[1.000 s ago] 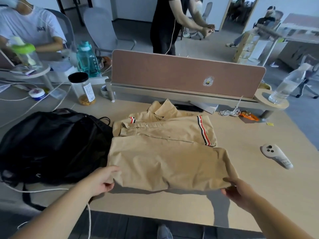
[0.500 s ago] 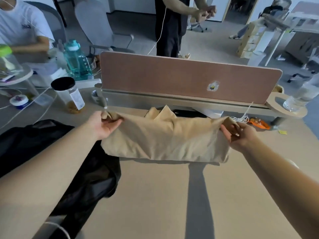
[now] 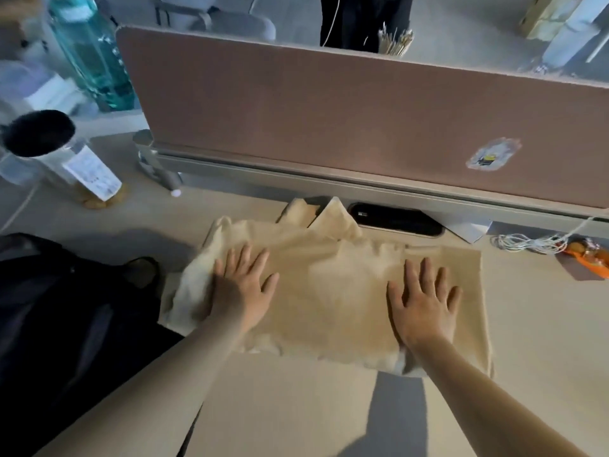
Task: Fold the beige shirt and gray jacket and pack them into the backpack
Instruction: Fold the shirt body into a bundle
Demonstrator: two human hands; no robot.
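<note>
Beige, tan, black and teal
The plain beige cloth shirt (image 3: 329,298) is one even tone; the smooth wooden table (image 3: 296,407) is light tan, the soft fabric backpack (image 3: 66,324) solid black, the flat divider panel (image 3: 329,110) dusty pink-brown with a whitish, yellow-and-black sticker (image 3: 492,155), the see-through plastic bottle (image 3: 92,57) teal

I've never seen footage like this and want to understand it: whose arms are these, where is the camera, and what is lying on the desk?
No machine here: a person wears a camera on the head, looking down at their own two bare arms. The left hand and right hand lie flat, fingers spread, pressing on a folded beige shirt on the desk. Neither holds anything. A black backpack sits beside the shirt on the left. Behind stand a brown divider panel, a black-lidded jar and a teal bottle.
</note>
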